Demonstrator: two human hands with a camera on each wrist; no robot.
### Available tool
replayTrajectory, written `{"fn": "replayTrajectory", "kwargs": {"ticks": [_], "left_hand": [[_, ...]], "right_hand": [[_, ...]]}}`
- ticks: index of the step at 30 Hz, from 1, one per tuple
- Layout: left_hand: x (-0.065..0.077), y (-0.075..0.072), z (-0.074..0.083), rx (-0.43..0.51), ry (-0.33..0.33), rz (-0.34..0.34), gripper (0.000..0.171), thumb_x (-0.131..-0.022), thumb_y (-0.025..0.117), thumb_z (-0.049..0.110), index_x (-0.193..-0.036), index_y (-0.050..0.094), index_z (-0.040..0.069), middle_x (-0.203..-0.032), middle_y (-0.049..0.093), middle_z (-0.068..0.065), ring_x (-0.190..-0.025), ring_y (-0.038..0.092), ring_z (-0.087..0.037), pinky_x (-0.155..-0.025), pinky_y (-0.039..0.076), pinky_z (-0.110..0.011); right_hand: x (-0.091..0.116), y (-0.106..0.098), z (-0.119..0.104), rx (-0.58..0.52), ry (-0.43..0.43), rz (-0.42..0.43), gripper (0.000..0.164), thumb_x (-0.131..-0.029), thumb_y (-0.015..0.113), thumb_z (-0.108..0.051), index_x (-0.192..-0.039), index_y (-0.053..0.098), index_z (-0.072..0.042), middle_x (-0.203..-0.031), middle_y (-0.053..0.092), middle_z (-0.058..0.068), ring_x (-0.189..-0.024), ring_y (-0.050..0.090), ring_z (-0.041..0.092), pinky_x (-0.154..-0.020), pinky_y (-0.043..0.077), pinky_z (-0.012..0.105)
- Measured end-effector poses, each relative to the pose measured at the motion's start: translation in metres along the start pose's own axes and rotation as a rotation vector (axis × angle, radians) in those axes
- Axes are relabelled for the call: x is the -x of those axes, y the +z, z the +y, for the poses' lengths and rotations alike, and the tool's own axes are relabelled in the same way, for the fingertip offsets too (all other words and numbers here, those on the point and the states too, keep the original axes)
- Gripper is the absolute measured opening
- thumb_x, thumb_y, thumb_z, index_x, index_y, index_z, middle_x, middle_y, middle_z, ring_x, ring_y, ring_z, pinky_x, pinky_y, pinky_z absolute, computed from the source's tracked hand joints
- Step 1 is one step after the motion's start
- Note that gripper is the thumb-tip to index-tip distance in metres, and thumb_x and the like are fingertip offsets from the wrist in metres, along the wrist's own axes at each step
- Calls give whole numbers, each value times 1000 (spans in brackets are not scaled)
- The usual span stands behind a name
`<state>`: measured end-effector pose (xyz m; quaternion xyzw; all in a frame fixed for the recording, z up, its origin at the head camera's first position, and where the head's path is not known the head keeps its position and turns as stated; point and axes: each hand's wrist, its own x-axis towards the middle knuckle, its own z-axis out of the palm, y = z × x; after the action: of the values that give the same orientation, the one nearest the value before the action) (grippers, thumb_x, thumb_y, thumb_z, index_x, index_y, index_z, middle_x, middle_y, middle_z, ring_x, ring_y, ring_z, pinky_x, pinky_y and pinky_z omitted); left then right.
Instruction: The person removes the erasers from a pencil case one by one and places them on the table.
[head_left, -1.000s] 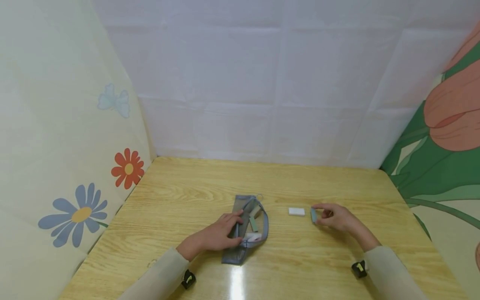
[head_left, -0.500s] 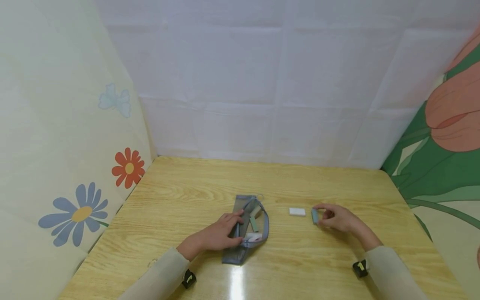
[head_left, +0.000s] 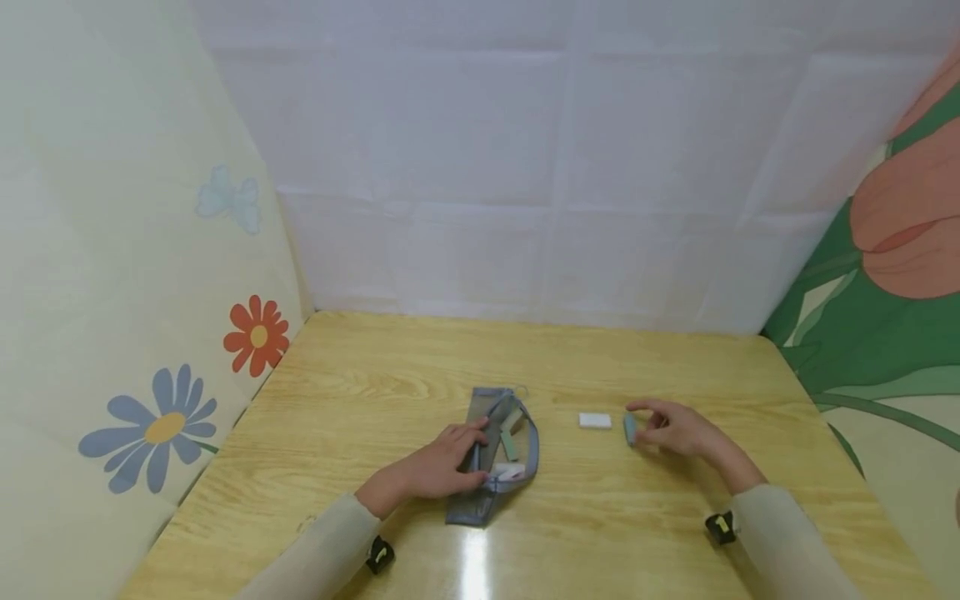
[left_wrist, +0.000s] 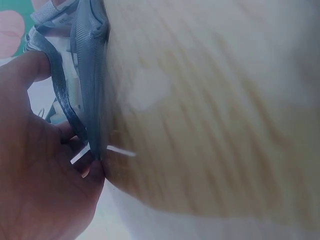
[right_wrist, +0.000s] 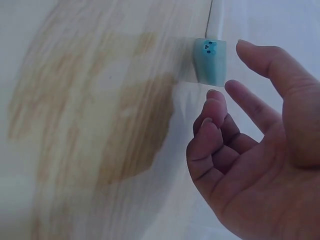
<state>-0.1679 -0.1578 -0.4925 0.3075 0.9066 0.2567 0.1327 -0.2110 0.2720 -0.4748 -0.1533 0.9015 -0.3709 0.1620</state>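
My left hand point(head_left: 431, 465) grips the near-left side of a grey mesh zip pouch point(head_left: 533, 454). In the left wrist view its thumb hooks over the zipper edge of the pouch point(left_wrist: 91, 70), with fingers beneath. Through the gaping mouth show a green piece point(head_left: 509, 445) and a white piece point(head_left: 508, 472). On the right stands a small teal eraser point(head_left: 630, 428) in clear wrap, a bear face printed on it. My right hand point(head_left: 678, 429) is beside it; the right wrist view shows thumb and index finger spread just off the eraser point(right_wrist: 211, 62), other fingers loosely bent.
A white block point(head_left: 595, 421) lies on the wooden table point(head_left: 420, 358) between pouch and teal eraser. White cloth point(head_left: 465, 167) hangs behind the table, with flower-printed cloth point(head_left: 112, 275) at the left side and more at the right.
My right thumb and index finger pinched the teal eraser before and are now parted from it; it stays on the table. The left hand and pouch have not moved.
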Motion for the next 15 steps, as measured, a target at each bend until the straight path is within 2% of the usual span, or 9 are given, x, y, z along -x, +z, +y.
{"fn": "replayTrajectory", "kwargs": {"ticks": [9, 15], "left_hand": [[4, 2, 1, 6, -21, -21, 57, -96, 61, 46, -137, 50, 9, -165, 27, -13, -146, 32, -33, -115, 36, -53], [1, 0, 0, -5, -29, -19, 56, -96, 60, 47, -138, 49, 12, -167, 25, -8, -147, 31, -29, -116, 36, -50]], "right_hand": [[1, -1, -7, 32, -19, 16, 53, -93, 74, -23, -139, 57, -2, -93, 61, 7, -80, 54, 19, -64, 46, 31], [-5, -4, -14, 35, -35, 27, 52, -94, 73, -21, -140, 57, -4, -92, 60, 6, -79, 54, 19, -62, 46, 29]]}}
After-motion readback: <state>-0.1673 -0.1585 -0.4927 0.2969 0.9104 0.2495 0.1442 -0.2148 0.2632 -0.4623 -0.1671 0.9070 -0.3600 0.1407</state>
